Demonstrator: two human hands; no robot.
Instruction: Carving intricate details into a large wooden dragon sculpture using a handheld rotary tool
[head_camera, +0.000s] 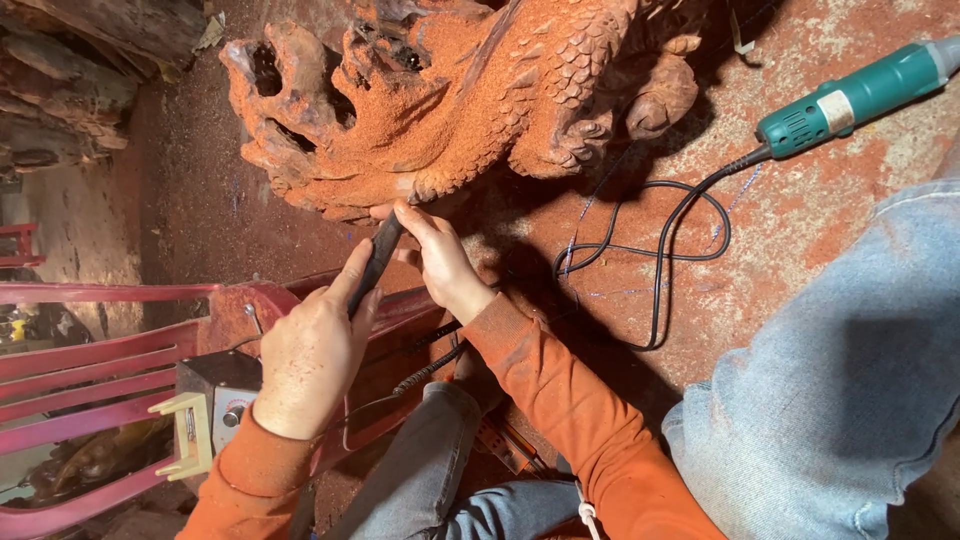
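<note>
A reddish wood carving (450, 100) with scales and hollows, covered in red sawdust, stands on the dusty floor ahead of me. My left hand (310, 355) grips the black handpiece of a rotary tool (378, 262), whose tip meets the carving's lower edge. My right hand (440, 260) pinches the front of that handpiece close to the tip, fingers resting against the wood. A ribbed black shaft (428, 368) runs back from the tool under my arms. Both sleeves are orange.
A teal electric grinder (850, 100) lies at upper right, its black cord (660, 250) looped across the floor. A red plastic chair (90, 370) and a small box with a knob (215, 405) are at left. My jeans-clad knee (830, 400) fills the right. Raw logs lie at the upper left.
</note>
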